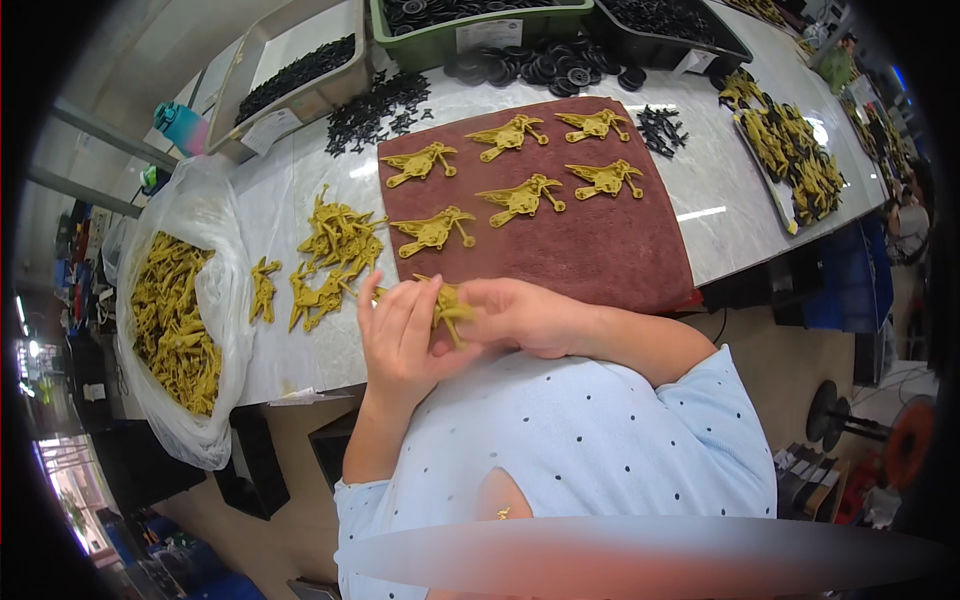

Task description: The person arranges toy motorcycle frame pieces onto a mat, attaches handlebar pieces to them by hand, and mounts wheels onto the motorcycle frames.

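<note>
In front of my chest, both hands hold one mustard-yellow moulded plastic part [446, 314]. It looks like a small toy vehicle body, partly covered by fingers. My left hand [396, 330] is closed round its left side, fingers pointing up. From the right, my right hand [535, 318] pinches it with fingers and thumb. Just beyond, six similar yellow parts lie in two rows on a brown-red towel [590, 255]. Left of the towel is a loose heap of yellow parts [338, 240], with a single part [263, 290] beside it.
A clear plastic bag [225, 330] full of yellow parts stands at the left table edge. Along the back are a beige bin [232, 130], a green bin [400, 52], a dark bin [735, 62], small black pieces [375, 112] and black wheels [560, 72]. A loaded tray [790, 205] sits right.
</note>
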{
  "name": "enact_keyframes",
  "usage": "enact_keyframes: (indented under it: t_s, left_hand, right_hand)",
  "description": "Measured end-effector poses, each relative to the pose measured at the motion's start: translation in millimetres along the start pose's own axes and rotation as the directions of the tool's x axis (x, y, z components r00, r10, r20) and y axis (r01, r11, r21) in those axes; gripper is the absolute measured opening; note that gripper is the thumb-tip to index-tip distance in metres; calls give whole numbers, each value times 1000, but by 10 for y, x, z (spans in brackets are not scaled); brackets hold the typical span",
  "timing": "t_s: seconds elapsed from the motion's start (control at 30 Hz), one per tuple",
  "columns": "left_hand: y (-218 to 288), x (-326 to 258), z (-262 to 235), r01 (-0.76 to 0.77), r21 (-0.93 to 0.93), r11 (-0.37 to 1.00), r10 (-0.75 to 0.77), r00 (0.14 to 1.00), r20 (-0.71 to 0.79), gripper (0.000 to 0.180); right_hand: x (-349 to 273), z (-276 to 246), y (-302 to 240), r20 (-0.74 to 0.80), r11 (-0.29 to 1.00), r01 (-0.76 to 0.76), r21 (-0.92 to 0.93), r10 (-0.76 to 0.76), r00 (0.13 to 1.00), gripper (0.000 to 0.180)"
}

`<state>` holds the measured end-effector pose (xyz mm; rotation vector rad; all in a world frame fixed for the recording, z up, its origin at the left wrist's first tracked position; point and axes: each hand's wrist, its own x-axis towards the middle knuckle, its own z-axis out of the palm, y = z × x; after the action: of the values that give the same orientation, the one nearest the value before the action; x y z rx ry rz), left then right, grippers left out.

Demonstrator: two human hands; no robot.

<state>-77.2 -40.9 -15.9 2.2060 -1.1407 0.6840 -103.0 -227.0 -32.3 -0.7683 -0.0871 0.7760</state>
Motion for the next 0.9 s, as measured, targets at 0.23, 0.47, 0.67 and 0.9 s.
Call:
enact_keyframes:
  t_s: [0.23,0.47,0.67,0.9]
  left_hand:
    - [-642,-479,-230,66,-669,740,-472,759,-448,45]
    - [-1155,-804,-150,522,606,600,-594,798,-100,58]
    - [-951,-603,-12,510,500,699,-556,828,-68,65]
    - [-1805,-626,-501,676,688,265,-815,538,-216,60]
  right_hand:
    - [-319,-112,-153,-378,996,1,-84,-33,925,25]
    - [-651,-485,-433,-632,831,-344,-437,-12,775,21]
    - [-618,-538,-161,-472,-10,-563,-827,-533,702,53]
    - [-693,-162,-304,-611,-189,-675,-713,-305,730,70]
